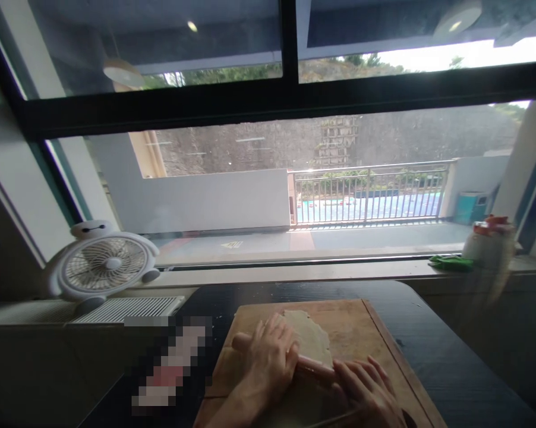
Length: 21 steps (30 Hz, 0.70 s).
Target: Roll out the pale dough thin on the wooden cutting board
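My left hand (272, 351) lies over the left part of a wooden rolling pin (315, 365), its fingers pointing away from me. Over the pin's right end rests my right hand (368, 389), fingers bent across it. Between the two hands a stretch of the pin shows, set at a slant. Under it spreads a thin, pale sheet of dough (310, 333) with an uneven far edge. The dough lies on a wooden cutting board (350, 315). My left hand hides part of the sheet, and the near part is dim.
The board lies on a dark table (455, 356). Left of it is a pixelated patch. A white fan (110, 264) stands at the left by the window. On the right of the sill (295, 272) are a green cloth (450, 263) and a whitish container with an orange top (488, 244).
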### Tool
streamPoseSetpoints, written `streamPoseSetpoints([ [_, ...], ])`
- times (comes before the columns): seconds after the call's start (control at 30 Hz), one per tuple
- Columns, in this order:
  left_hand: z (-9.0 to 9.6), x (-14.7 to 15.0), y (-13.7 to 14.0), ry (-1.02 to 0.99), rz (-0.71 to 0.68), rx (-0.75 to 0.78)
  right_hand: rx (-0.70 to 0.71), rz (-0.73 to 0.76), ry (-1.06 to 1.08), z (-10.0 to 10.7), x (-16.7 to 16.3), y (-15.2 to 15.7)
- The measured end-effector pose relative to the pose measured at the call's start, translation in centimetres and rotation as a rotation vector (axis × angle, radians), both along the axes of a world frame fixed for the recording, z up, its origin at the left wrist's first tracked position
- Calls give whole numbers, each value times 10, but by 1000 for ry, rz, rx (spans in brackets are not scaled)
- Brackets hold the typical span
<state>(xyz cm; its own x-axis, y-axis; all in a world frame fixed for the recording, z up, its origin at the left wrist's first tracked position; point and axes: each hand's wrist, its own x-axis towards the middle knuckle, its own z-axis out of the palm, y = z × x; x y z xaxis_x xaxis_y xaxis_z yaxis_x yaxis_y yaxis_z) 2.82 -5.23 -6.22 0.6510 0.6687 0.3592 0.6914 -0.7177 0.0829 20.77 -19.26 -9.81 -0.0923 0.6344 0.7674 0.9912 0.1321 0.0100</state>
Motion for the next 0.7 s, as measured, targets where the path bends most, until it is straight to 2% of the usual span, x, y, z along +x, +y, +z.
streamPoseSetpoints([
  [0.13, 2, 9, 7, 61, 5, -77, 45, -10, 121, -1, -6, 1],
  [0.3, 9, 57, 45, 151, 33, -250, 79, -16, 57, -14, 2, 5],
  [0.47, 8, 95, 69, 155, 88, -295, 128, -87, 154, -30, 1, 11],
  [0.57, 8, 96, 67, 112, 75, -267, 138, -99, 101, -23, 3, 9],
  [0.7, 11, 72, 49, 31, 57, -164, 127, -25, -113, -2, 6, 3],
])
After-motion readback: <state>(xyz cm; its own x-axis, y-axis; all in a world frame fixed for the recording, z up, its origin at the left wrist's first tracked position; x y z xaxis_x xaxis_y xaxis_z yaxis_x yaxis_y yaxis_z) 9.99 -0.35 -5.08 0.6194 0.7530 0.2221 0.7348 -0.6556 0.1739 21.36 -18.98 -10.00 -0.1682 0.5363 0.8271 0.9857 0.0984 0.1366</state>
